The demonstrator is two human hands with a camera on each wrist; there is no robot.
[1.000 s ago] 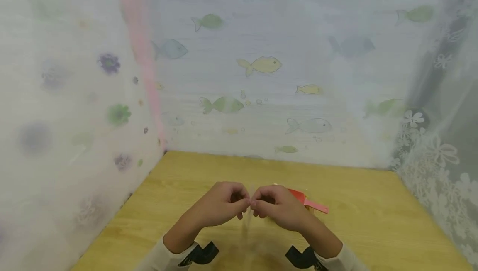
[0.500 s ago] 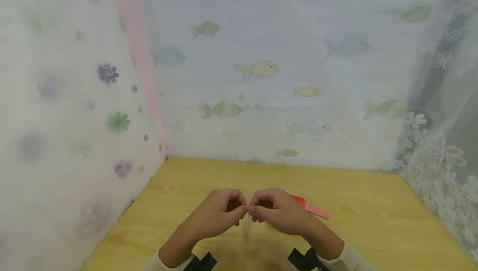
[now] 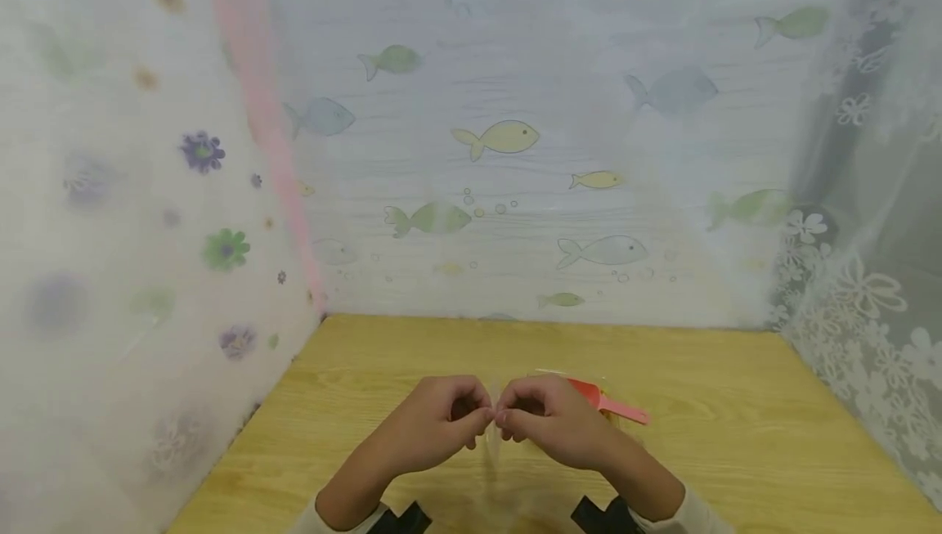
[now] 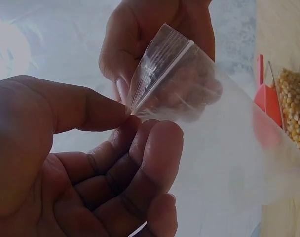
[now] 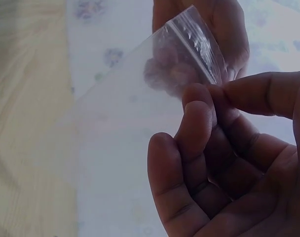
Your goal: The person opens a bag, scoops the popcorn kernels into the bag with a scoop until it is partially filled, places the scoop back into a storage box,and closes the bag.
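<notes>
Both hands meet at the top edge of a clear zip-seal bag (image 4: 224,138), above the wooden table. My left hand (image 3: 447,415) pinches the edge between thumb and forefinger, its other fingers curled loosely. From the other side, my right hand (image 3: 550,419) pinches the same edge, fingertips right beside the left ones. The thin bag hangs below the fingers and looks flat, with the seal strip showing near its top in both wrist views. Behind the right hand lies a red scoop (image 3: 624,410); in the left wrist view it sits beside yellow corn kernels (image 4: 294,106).
A clear container rim (image 3: 548,371) shows partly behind the right hand, with the scoop's handle pointing right. Sheer curtains printed with fish (image 3: 508,137) and flowers (image 3: 226,249) enclose the wooden table (image 3: 331,379) at the back and sides.
The head view has shifted slightly, so the table and curtains sit a little differently. Both hands keep their pinch on the bag, with only tiny movements.
</notes>
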